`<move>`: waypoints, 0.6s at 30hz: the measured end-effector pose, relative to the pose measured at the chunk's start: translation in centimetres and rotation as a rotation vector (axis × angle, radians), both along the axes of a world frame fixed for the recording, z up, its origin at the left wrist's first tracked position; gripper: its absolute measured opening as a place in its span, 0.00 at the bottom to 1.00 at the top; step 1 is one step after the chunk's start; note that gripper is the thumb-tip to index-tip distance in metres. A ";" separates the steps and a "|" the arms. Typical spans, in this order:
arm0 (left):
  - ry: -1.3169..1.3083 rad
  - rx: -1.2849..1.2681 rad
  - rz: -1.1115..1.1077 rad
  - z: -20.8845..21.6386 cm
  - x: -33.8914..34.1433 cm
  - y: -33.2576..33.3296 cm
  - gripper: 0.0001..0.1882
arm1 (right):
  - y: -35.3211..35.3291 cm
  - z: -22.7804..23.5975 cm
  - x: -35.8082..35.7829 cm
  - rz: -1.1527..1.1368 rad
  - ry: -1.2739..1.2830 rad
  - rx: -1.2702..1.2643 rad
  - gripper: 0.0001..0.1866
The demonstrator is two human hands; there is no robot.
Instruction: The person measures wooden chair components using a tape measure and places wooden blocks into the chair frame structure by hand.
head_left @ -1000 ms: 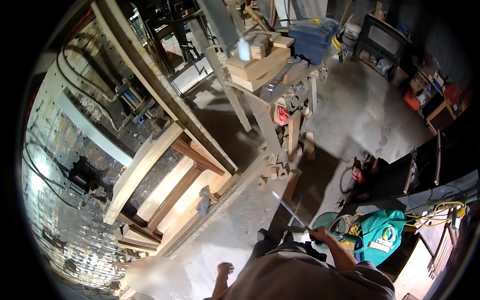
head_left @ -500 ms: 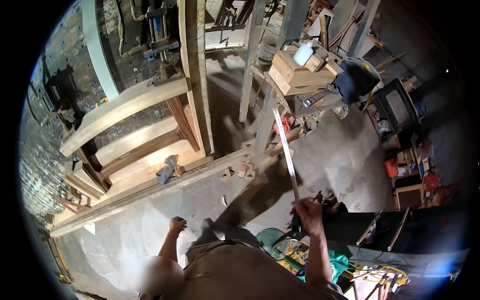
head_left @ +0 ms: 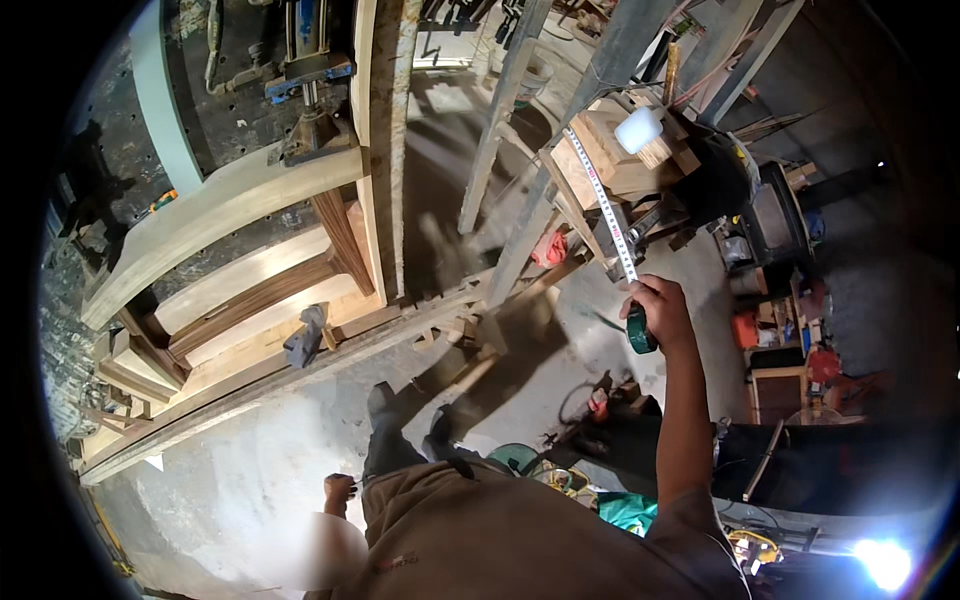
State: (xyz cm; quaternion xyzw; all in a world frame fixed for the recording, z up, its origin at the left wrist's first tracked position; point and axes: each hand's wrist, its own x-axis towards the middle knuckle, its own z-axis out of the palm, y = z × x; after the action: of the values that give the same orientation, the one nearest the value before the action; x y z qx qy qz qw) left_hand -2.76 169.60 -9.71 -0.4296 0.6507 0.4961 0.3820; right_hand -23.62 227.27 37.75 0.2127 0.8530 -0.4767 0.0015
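My right hand (head_left: 658, 305) is closed around a green tape measure (head_left: 639, 332). Its white blade (head_left: 606, 207) runs up and to the left from my fingers. The far end of the blade is over the left edge of the stacked wood blocks (head_left: 600, 150); whether it touches them I cannot tell. A white plastic bottle (head_left: 639, 130) stands on the blocks, right of the blade. Low on the left, my left hand (head_left: 340, 488) hangs by my side with its fingers curled in. What it holds, if anything, is hidden.
On the left, a curved wooden frame (head_left: 230, 220) lies on a dark perforated metal bench, with a clamp (head_left: 312, 85) at its top. A grey cloth or glove (head_left: 305, 338) rests on its front rail. Offcuts (head_left: 455, 332) lie on the floor. Steel posts (head_left: 525, 240) stand beyond.
My right hand has moved up and forward with the tape measure, bringing the blade over the wood blocks. My left hand has dropped lower, and my view has shifted forward.
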 end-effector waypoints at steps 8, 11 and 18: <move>0.205 0.055 -0.010 2.5 -10.8 -1.3 0.10 | 0.8 3.5 -0.2 -0.145 -0.214 -0.226 0.11; 0.273 0.061 0.004 4.7 -14.7 -0.5 0.11 | 1.0 3.8 -0.3 -0.141 -0.231 -0.300 0.11; 0.237 0.059 -0.025 3.7 -15.4 0.5 0.10 | 1.0 4.9 -0.6 -0.135 -0.220 -0.363 0.11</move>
State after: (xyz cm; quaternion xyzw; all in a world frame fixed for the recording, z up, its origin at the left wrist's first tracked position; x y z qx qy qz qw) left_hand -18.12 170.06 -6.01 -0.3481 0.6817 0.5576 0.3212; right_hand -24.25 228.25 42.63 0.3162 0.7317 -0.5954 0.1011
